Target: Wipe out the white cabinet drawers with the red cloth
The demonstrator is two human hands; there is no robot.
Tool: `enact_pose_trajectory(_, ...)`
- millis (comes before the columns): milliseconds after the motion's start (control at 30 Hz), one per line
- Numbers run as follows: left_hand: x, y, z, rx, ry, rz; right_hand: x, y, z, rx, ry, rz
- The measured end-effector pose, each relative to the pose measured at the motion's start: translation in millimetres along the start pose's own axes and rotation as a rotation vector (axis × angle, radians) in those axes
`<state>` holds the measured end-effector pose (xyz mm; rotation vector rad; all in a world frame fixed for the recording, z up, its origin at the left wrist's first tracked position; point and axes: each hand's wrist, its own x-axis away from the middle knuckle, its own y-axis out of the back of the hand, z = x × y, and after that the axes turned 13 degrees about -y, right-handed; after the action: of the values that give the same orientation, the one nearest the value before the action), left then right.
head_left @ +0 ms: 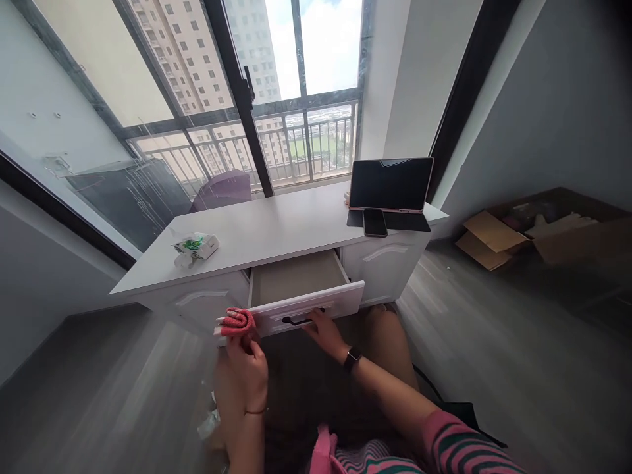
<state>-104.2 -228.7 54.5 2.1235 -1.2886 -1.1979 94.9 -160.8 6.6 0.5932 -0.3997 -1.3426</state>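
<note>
A white desk [276, 230] stands under the window with its middle drawer [301, 293] pulled open; the inside looks bare. My right hand [323, 331] grips the dark handle on the drawer front, fingers curled under it. My left hand [244, 362] is closed on a red folded cloth [237, 321], held just left of the drawer front at the desk's lower edge. A dark watch sits on my right wrist.
On the desk lie a pack of tissues [196, 247] at the left and a tablet in a stand [390, 185] with a phone [375, 222] at the right. An open cardboard box [498, 240] lies on the floor at the right. Crumpled paper [210, 424] is by my knee.
</note>
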Motion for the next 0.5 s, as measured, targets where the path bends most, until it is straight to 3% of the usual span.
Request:
enact_pose_trajectory(67,-6,-24.9,-2,0.002,-0.056,-0.217,7,7,-1,-0.075,0.057,-0.042)
enact_pose_trajectory(133,-10,-45.3,-3,0.025,-0.132,-0.359,14,22,-3,-0.141,0.122,-0.187)
enact_pose_trajectory(233,-9,-68.1,-5,0.026,-0.19,-0.425,15,58,-9,-0.1,0.138,-0.536)
enact_pose_trajectory(300,-5,-81.4,-8,0.013,-0.219,-0.396,5,85,-14,0.006,0.106,-0.657)
enact_pose_trajectory(400,1,-103.7,-19,-0.031,-0.32,-0.334,-15,112,-23,0.135,0.089,-0.61)
enact_pose_trajectory(500,1,-126.5,-36,-0.101,-0.452,-0.356,-27,121,-29,0.162,0.074,-0.519)
